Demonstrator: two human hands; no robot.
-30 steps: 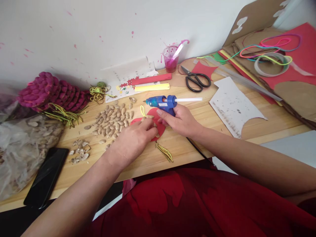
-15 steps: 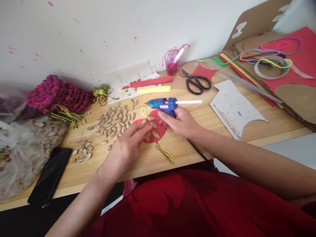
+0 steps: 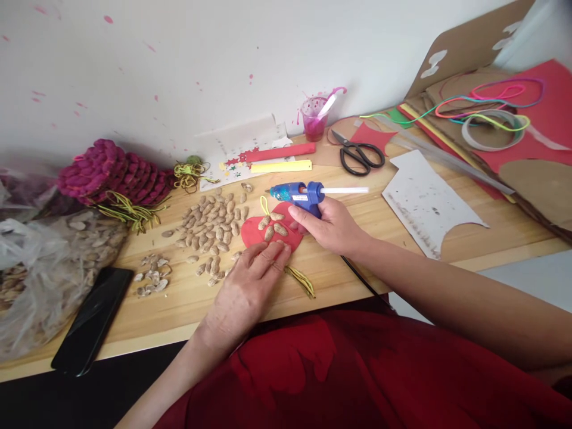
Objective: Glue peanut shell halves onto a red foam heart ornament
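My right hand [image 3: 333, 226] grips a blue hot glue gun [image 3: 297, 195]. Its nozzle points left and a white glue stick [image 3: 346, 190] juts from the back. Beneath it lies a red heart-shaped piece [image 3: 252, 229] with a yellow loop [image 3: 264, 205] at its top and a yellow-green tassel [image 3: 301, 283] below. Several peanuts [image 3: 280, 229] are arranged on the red piece. My left hand [image 3: 250, 280] reaches over its lower part, fingers bent and close together at a peanut that they mostly hide. To the left spreads a pile of loose peanuts [image 3: 208, 223].
A black phone [image 3: 92, 322], broken shells [image 3: 152, 277] and a plastic bag [image 3: 40, 286] are at left. Behind are magenta woven pieces [image 3: 96, 173], paper strips [image 3: 281, 167], a cup [image 3: 314, 119] and scissors [image 3: 360, 155]. White card [image 3: 429, 196] and a tape roll [image 3: 494, 137] lie right.
My left hand has moved down and right to the lower edge of the red piece. One peanut there sits higher, closer to the others. The right hand keeps holding the glue gun.
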